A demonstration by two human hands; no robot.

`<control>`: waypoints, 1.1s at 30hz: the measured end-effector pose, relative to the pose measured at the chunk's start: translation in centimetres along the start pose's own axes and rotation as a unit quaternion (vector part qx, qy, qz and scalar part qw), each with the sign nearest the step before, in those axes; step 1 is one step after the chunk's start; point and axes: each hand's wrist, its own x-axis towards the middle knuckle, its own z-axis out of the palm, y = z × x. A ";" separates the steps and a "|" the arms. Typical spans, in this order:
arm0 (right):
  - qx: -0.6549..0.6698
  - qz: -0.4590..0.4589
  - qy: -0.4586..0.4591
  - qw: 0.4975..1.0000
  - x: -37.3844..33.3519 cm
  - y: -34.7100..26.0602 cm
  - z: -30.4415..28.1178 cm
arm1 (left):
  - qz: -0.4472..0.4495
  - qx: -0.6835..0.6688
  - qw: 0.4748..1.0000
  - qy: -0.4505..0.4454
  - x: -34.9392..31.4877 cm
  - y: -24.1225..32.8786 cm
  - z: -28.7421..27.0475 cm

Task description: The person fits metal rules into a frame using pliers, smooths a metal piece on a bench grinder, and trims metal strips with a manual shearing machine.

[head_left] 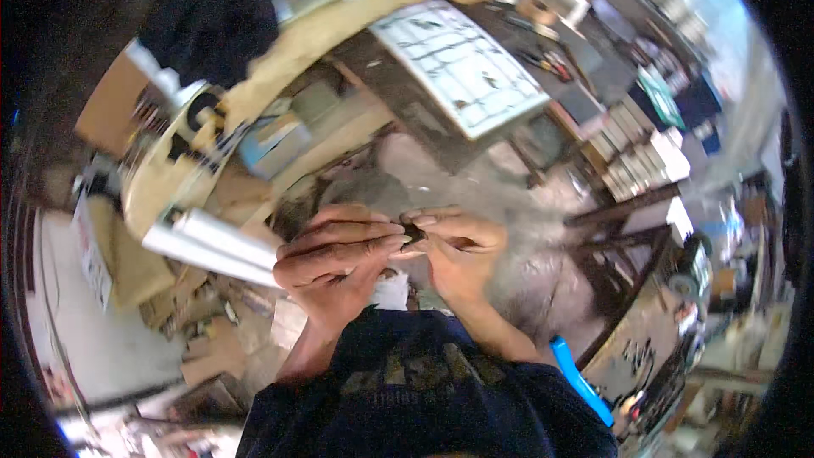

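In front of my chest, both hands meet fingertip to fingertip around a small dark piece [413, 232], mostly hidden and too small to name. The fingers of my left hand [339, 256] are stretched side by side and pinch it from the left. My right hand [461, 253] is closed on it from the other side, thumb and fingers pressed together. Beyond the hands, a white panel [462, 64] with dark lines and a few small dark pieces on it lies on a dark workbench [415, 123].
A curved light wooden counter [297, 38] runs along the left, with a black cloth [212, 17] at its far end. White lengths [212, 246] stick out below it. Small drawers [636, 157] stand at right, and a blue curved bar [582, 382] is near my right elbow. Scraps litter the lower left.
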 end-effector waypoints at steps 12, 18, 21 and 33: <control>-0.259 -0.120 0.171 0.943 14.3 2.1 -15.6 | -0.162 -0.130 0.976 -0.069 7.7 -13.5 21.4; -0.341 0.050 0.067 0.936 24.1 2.5 -23.1 | -0.223 -0.028 0.961 -0.162 13.7 -21.0 28.9; -0.353 0.104 0.025 0.929 27.0 5.0 -27.6 | -0.252 -0.086 0.948 -0.173 14.3 -23.8 33.0; -0.376 0.213 -0.361 0.826 38.6 14.0 -40.6 | -0.419 0.160 0.891 -0.070 8.7 -28.5 43.5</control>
